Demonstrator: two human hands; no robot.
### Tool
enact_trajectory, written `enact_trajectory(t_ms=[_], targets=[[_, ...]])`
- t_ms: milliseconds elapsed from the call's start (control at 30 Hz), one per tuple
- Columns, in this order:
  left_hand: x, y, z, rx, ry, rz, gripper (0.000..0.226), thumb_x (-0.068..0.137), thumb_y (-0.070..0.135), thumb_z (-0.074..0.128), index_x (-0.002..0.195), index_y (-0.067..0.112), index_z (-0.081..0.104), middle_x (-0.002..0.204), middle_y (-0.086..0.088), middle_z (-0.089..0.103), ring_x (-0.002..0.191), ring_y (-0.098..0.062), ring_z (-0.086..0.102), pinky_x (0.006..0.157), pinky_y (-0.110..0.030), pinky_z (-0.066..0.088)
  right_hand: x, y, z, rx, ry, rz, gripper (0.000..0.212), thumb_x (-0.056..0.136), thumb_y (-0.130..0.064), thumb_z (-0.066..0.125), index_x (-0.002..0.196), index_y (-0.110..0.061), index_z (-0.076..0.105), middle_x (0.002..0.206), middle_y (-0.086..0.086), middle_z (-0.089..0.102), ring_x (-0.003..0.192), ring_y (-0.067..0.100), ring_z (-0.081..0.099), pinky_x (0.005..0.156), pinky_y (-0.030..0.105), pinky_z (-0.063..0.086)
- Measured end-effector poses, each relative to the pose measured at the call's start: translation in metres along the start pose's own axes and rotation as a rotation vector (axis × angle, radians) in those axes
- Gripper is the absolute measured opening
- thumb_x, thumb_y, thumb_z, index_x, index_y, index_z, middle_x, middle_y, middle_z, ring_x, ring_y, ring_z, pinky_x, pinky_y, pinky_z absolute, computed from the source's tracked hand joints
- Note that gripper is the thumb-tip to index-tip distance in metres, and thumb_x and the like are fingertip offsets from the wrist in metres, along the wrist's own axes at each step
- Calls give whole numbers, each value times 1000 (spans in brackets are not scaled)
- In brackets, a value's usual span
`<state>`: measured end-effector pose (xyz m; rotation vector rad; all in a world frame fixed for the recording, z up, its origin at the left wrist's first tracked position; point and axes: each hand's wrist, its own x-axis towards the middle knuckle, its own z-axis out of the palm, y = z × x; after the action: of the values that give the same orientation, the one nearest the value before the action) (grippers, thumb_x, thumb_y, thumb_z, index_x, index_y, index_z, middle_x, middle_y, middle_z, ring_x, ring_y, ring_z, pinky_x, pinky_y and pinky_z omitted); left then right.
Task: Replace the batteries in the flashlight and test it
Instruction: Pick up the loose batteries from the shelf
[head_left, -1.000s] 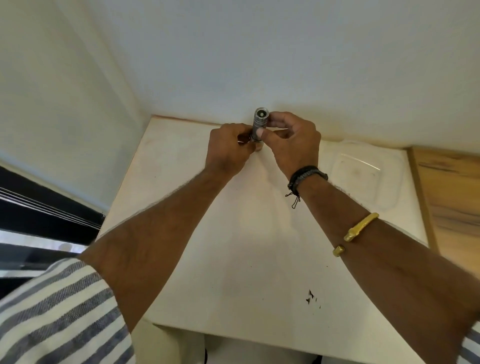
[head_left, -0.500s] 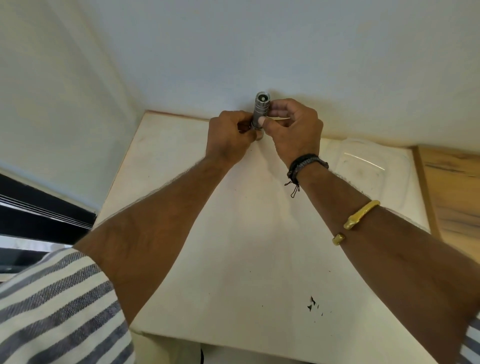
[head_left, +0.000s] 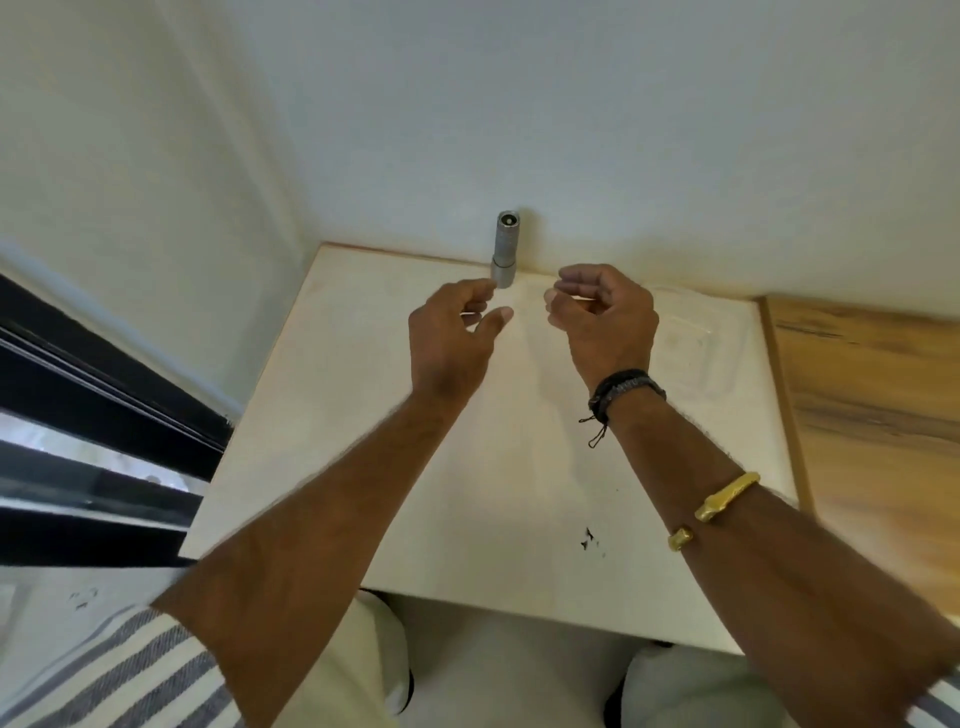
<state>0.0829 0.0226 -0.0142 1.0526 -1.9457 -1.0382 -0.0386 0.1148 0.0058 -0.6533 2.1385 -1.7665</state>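
Note:
A small grey metal flashlight (head_left: 504, 248) stands upright on its end at the far edge of the white table (head_left: 395, 457), close to the wall. My left hand (head_left: 453, 338) hovers just in front of it and slightly left, fingers spread, holding nothing. My right hand (head_left: 602, 317) is to the right of the flashlight, fingers loosely curled, with nothing visible in it. Neither hand touches the flashlight. No loose batteries are visible.
A clear plastic tray (head_left: 696, 348) lies on the table's right side. A wooden surface (head_left: 872, 415) adjoins the table on the right. Dark window frames (head_left: 93, 415) run along the left. Small black marks (head_left: 589, 540) dot the table near me.
Both hands held the flashlight upright before. Now they have let go and drawn back toward me, and it stands alone on the table.

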Motion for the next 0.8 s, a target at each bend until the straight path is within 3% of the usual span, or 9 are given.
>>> enact_trajectory(t_ms=[267,500,667,800], targets=[[-77,36,-4,-44,-49,65,31,87,26,75,117,16,71,110,3,73,94,-4,67,78,-2,47,-66,-13,-62,123,23,45,16,83,-6,76,98,-11,76,85,2,77,78,16,76,68,33,64],[-128,47,19,-78,-182,48,29,85,20,77,113,15,72,107,5,73,90,-4,66,75,-2,47,-103,2,-127,86,82,72,12,85,-9,74,95,-14,76,82,6,76,73,19,74,59,30,61],[-157,52,45,-63,-350,56,29,85,17,76,113,13,73,109,-1,74,93,-10,68,84,-21,57,-120,28,-168,-36,165,106,12,86,-9,75,95,-16,76,80,3,75,68,16,73,55,31,60],[-177,52,66,43,-475,116,29,88,18,73,117,13,71,115,-4,71,101,-16,65,92,-31,55,-132,52,-189,-226,156,158,13,86,-12,76,94,-23,76,82,-2,74,76,21,74,59,36,64]])
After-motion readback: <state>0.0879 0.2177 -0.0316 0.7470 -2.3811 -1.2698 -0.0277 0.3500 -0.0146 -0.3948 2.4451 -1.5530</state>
